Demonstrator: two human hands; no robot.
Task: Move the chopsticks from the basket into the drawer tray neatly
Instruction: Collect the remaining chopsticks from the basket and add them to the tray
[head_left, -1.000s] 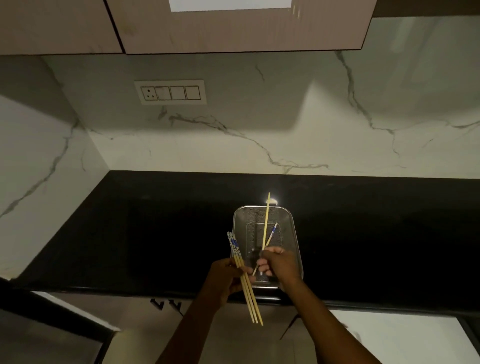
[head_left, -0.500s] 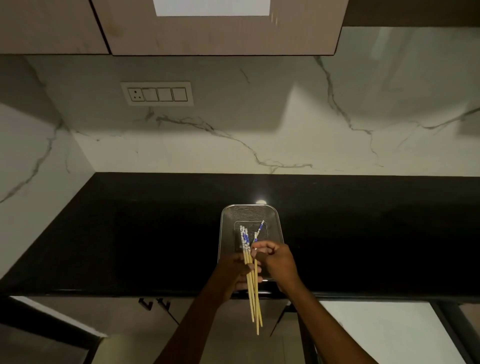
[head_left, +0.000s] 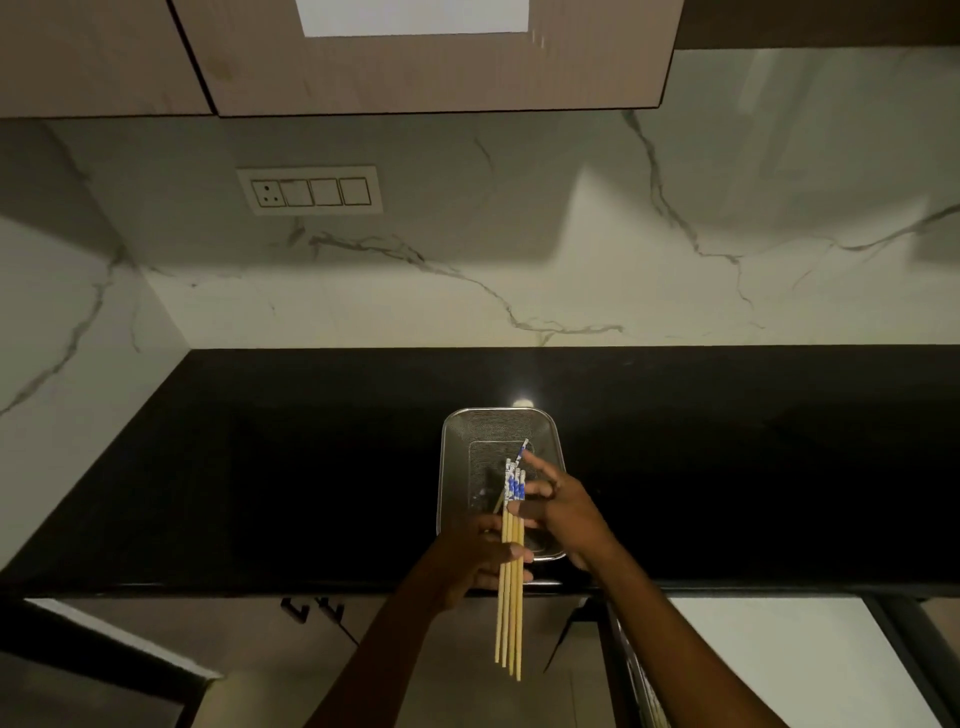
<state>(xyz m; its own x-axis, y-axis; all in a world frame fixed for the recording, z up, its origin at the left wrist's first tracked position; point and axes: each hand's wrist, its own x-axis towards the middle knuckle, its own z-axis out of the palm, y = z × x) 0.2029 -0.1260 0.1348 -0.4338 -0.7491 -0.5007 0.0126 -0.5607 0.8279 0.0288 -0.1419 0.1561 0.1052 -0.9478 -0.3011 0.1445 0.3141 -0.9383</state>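
A metal mesh basket (head_left: 452, 467) stands on the black counter near its front edge. My left hand (head_left: 478, 558) grips a bundle of several wooden chopsticks (head_left: 509, 613) with blue-patterned tops, pointing down past the counter edge. My right hand (head_left: 563, 512) hovers over the basket with its fingers spread, touching the patterned tops of the bundle. One more chopstick (head_left: 521, 451) lies slanted in the basket beside the fingertips. The drawer tray shows only as a dark edge (head_left: 644, 691) at the bottom right, under my right arm.
The black counter (head_left: 260, 467) runs left and right of the basket, with a marble backsplash (head_left: 519, 260) behind it. A switch panel (head_left: 310, 190) sits on the wall. Wall cabinets (head_left: 415, 62) hang overhead. A white surface (head_left: 779, 654) lies below the counter at right.
My right hand has passed a chopstick into the left hand's bundle and opened its fingers. The bundle now hangs straighter. The view has shifted slightly.
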